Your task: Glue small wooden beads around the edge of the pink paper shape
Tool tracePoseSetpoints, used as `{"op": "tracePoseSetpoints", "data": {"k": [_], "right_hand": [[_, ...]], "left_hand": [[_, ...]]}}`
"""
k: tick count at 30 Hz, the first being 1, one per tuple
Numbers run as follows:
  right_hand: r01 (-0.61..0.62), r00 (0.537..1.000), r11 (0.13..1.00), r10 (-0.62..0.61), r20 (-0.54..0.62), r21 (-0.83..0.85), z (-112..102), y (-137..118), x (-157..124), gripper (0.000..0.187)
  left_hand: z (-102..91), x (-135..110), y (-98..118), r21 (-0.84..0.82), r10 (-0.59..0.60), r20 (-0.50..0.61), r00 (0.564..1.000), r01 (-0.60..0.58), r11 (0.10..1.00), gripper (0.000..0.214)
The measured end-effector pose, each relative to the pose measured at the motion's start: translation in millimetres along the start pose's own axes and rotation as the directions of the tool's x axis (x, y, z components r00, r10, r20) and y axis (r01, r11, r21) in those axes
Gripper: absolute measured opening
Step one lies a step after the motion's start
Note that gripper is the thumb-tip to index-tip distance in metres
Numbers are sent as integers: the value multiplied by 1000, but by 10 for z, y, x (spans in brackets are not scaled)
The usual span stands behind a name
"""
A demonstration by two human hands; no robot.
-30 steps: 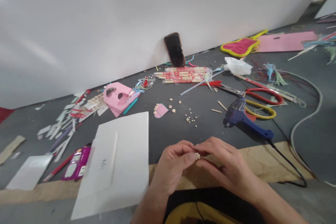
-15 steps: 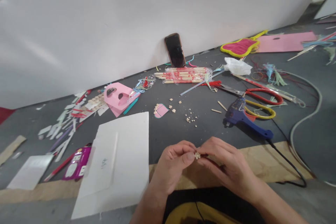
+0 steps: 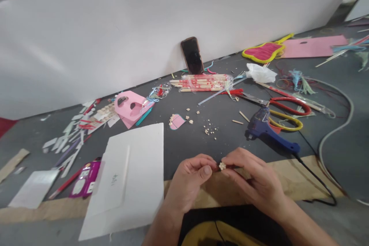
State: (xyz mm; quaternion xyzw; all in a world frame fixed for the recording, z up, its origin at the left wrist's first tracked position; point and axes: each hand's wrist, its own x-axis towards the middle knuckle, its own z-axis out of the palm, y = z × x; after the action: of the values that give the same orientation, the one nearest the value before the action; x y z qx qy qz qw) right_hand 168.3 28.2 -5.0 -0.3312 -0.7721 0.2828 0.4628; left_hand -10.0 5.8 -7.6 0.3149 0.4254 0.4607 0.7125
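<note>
A dark grey work surface edged with a cardboard strip fills the frame. At lower centre the left hand and right hand meet fingertip to fingertip, both pinched narrowly on a tiny pale flower-shaped piece held just above the cardboard; so small a piece seems best handled with a light, steady pinch close to the table. Beyond lie a white sheet at lower left, loose beads at centre, a blue glue gun to the right, and a phone leaning on the white wall at upper centre.
</note>
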Motion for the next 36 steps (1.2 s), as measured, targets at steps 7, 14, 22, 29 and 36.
{"op": "tracePoseSetpoints", "data": {"k": [7, 14, 22, 29, 36], "right_hand": [[-71, 994, 996, 66, -82, -58, -9, 25, -38, 12], [-48, 997, 999, 48, -56, -2, 33, 20, -37, 12], [-28, 1000, 999, 29, -9, 39, 47, -14, -16, 13], [-12, 999, 999, 10, 35, 37, 73, 9, -35, 16], [-15, 998, 999, 13, 69, 35, 69, -4, -37, 14]], "left_hand": [[-15, 24, 14, 39, 12, 1, 1000, -12, 999, 18], [-25, 22, 26, 136, 105, -61, 993, -96, 986, 21], [-22, -18, 28, 71, -17, -39, 999, 20, 997, 13], [-21, -29, 9, 124, -7, 12, 1000, 6, 992, 13], [-3, -21, 9, 115, -35, -16, 999, 36, 993, 15]]}}
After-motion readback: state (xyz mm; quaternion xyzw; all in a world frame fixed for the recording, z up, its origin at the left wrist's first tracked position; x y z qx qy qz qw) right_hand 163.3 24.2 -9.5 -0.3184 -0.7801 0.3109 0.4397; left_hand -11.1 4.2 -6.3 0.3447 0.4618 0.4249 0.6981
